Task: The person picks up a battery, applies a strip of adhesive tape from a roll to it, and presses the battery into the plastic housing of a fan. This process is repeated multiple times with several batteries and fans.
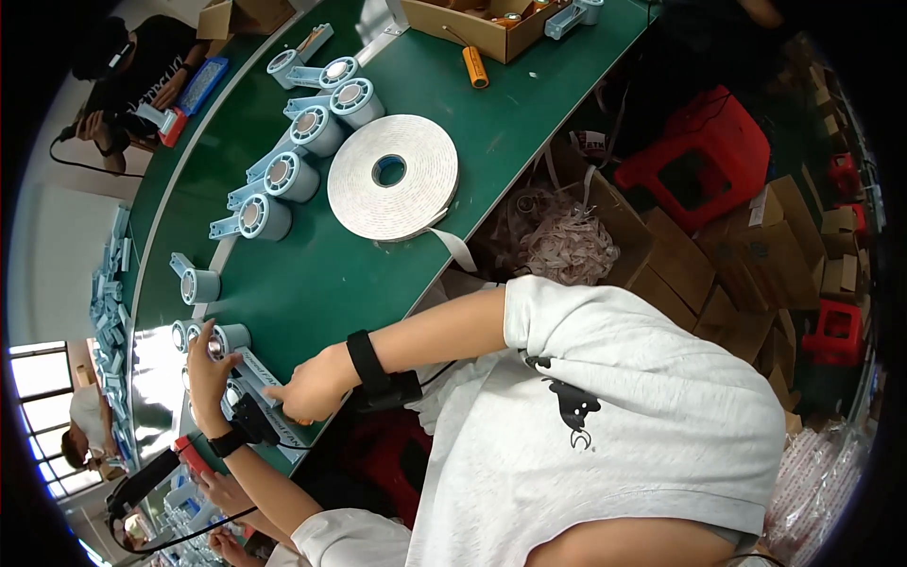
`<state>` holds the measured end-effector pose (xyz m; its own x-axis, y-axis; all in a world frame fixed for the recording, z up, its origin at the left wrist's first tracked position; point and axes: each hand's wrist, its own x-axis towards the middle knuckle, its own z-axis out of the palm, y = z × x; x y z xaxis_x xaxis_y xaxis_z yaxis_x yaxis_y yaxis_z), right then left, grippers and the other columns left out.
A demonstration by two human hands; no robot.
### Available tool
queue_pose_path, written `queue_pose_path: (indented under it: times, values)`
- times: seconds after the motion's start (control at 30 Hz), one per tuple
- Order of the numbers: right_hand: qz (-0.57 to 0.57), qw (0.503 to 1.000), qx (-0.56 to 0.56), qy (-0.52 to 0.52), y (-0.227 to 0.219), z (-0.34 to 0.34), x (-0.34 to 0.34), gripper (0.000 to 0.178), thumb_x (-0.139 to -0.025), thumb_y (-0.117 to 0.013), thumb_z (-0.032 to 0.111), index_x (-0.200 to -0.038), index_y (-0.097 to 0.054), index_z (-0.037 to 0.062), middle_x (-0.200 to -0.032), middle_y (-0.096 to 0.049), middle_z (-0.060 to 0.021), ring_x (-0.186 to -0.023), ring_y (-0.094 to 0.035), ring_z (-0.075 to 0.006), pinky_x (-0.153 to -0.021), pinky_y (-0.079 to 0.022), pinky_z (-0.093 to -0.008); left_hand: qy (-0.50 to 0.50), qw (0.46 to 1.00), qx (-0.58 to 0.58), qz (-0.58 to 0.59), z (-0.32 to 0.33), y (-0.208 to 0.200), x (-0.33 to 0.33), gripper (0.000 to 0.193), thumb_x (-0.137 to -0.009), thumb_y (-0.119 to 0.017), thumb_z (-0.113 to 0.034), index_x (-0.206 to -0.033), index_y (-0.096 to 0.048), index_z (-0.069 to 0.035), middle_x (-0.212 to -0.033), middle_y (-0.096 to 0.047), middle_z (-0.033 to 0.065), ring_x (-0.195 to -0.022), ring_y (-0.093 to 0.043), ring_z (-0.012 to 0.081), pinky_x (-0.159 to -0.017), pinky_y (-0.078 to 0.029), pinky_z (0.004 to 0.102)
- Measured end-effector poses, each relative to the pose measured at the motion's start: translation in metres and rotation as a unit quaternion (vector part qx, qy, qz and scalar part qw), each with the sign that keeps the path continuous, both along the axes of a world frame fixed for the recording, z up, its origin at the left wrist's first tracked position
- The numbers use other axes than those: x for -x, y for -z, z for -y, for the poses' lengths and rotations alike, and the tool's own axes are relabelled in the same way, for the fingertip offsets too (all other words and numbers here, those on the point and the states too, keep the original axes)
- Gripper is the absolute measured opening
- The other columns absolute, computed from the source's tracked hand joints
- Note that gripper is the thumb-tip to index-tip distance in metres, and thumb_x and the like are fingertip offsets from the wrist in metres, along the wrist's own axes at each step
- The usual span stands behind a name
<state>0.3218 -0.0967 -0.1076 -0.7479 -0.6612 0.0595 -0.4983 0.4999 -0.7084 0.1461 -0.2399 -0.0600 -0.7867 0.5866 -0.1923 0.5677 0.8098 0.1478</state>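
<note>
My left hand curves round the head of a light-blue handheld fan, its thumb and forefinger on either side. Part of that fan is hidden by the hand. My right hand is closed beside it, with a fingertip at the printed pale-blue handle. A bit of orange shows under the right hand; what its fingers hold is hidden. More fan parts lie under and beside my hands. Farther along stand several light-blue fan heads with handles and a big roll of white tape, its loose end over the table edge.
On the green table lie an orange cylindrical battery and an open cardboard box. A red stool, cartons and a heap of tape scraps stand right. Co-workers sit across and beside me.
</note>
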Motion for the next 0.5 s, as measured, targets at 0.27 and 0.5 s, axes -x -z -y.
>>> queue_pose_path:
  times: [0.27, 0.5]
  values:
    - [-0.058, 0.971, -0.218, 0.082, -0.013, -0.096, -0.053, 0.02, -0.075, -0.05, 0.008, -0.091, -0.058, -0.0009, -0.088, -0.061, -0.0151, -0.074, -0.061, -0.0315, -0.064, -0.048, -0.0388, 0.099, 0.982, -0.13, -0.09, -0.042, 0.025, -0.065, 0.034, -0.068, -0.07, -0.015, -0.096, -0.056, -0.001, -0.108, -0.05, 0.0147, -0.09, -0.051, 0.0278, -0.075, -0.04, 0.0384]
    - [0.062, 0.973, -0.184, 0.128, -0.033, -0.127, -0.111, 0.017, -0.078, -0.052, 0.007, -0.092, -0.054, -0.0007, -0.099, -0.055, -0.0122, -0.066, -0.059, -0.0291, -0.056, -0.045, -0.0387, 0.368, 0.891, -0.163, -0.212, -0.072, 0.034, -0.129, 0.014, -0.073, -0.06, -0.005, -0.086, -0.056, -0.002, -0.118, -0.046, 0.01, -0.113, -0.041, 0.0321, -0.092, -0.036, 0.0427]
